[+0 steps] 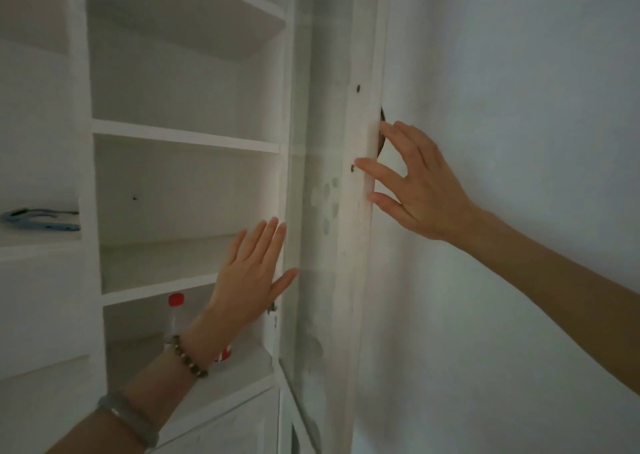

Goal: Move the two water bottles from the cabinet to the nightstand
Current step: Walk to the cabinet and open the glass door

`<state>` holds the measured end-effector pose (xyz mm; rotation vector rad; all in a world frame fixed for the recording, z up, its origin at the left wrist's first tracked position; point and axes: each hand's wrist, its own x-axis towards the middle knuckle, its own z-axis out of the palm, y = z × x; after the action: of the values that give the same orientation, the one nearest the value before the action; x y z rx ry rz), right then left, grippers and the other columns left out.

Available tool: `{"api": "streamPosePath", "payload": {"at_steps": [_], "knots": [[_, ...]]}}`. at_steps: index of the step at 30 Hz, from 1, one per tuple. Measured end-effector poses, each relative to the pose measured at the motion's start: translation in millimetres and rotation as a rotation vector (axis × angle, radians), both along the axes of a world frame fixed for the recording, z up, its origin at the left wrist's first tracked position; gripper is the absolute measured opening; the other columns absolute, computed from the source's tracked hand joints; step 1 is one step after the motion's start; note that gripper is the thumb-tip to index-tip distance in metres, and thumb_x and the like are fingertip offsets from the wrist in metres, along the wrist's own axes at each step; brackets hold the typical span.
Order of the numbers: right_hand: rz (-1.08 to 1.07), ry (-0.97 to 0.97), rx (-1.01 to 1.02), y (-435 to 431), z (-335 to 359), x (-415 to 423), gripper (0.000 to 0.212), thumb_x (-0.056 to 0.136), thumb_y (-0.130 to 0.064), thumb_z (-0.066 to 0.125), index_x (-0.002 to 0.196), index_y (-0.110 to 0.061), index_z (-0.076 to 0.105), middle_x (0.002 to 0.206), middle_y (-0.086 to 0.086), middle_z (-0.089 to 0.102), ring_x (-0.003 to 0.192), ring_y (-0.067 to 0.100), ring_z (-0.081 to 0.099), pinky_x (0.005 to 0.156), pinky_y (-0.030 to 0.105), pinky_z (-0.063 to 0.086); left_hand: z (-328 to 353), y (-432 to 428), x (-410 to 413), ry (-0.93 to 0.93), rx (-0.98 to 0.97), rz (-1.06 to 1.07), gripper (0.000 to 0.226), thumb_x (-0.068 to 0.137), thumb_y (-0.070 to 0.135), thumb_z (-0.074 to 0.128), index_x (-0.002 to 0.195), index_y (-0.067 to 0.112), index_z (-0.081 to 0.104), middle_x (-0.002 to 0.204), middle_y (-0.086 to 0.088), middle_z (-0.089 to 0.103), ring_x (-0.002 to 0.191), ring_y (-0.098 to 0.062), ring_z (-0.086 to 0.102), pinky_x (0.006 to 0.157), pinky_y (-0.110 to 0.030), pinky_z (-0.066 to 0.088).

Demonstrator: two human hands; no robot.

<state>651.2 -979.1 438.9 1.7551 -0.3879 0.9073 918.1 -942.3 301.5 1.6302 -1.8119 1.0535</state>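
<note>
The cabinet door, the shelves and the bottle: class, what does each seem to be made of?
Cabinet door: probably white-painted wood, matt, scuffed, with dark screw holes.
Shelves: likely the same painted board, with flat, dull edges.
Bottle: seemingly clear plastic with a glossy red cap, mostly hidden behind the left hand.

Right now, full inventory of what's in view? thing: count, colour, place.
cabinet: one, white, open shelves, left and centre
cabinet door: one, white, swung open, edge-on at centre
water bottle: one seen, clear with red cap, lower shelf, partly behind the left wrist; a red label shows beside the wrist, cannot tell if it belongs to a second bottle
blue item: one, left shelf, too blurred to name
wall: white, right
bracelets: two, beaded brown and grey, left arm
left hand: open, empty, by the door's inner side
right hand: fingers on the door edge
</note>
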Motion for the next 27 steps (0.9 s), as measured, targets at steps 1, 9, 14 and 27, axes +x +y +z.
{"api": "streamPosePath", "payload": {"at_steps": [1,9,14,27], "knots": [[-0.034,0.004,-0.011,-1.8,-0.9,-10.1,0.043,0.098,-0.041,0.037,0.133,-0.018,0.047,0.145,0.021,0.024,0.133,0.039,0.027,0.111,0.051,0.025,-0.3,-5.4,-6.4,0.004,0.000,-0.003,0.072,0.092,0.056,0.020,0.141,0.004,0.026,0.147,-0.015,0.031,0.135,-0.030,0.029,0.111,-0.048,0.022],[-0.399,0.060,0.022,-23.9,-5.5,-71.4,0.055,0.098,-0.047,0.027,0.142,-0.014,0.035,0.148,0.016,0.033,0.138,0.034,0.025,0.112,0.051,0.021,1.4,-35.8,-52.3,0.032,-0.026,-0.115,0.069,0.092,0.053,0.025,0.138,0.002,0.032,0.142,-0.018,0.040,0.130,-0.030,0.038,0.108,-0.046,0.025],[-0.474,0.062,0.038,-25.7,-6.8,-80.3,0.058,0.097,-0.049,0.027,0.143,-0.014,0.031,0.149,0.015,0.031,0.139,0.032,0.026,0.111,0.052,0.021,-0.5,-52.4,-75.0,0.053,-0.007,-0.180,0.071,0.091,0.055,0.023,0.137,0.003,0.035,0.140,-0.017,0.042,0.128,-0.031,0.041,0.106,-0.049,0.032],[-0.585,0.044,0.113,-8.8,-17.3,-63.3,0.070,0.095,-0.054,0.026,0.141,-0.001,0.030,0.151,0.020,0.024,0.141,0.031,0.019,0.114,0.052,0.013,-11.3,-64.7,-87.6,0.044,0.009,-0.201,0.070,0.091,0.055,0.025,0.138,0.003,0.034,0.141,-0.017,0.041,0.128,-0.031,0.040,0.106,-0.048,0.031]]}}
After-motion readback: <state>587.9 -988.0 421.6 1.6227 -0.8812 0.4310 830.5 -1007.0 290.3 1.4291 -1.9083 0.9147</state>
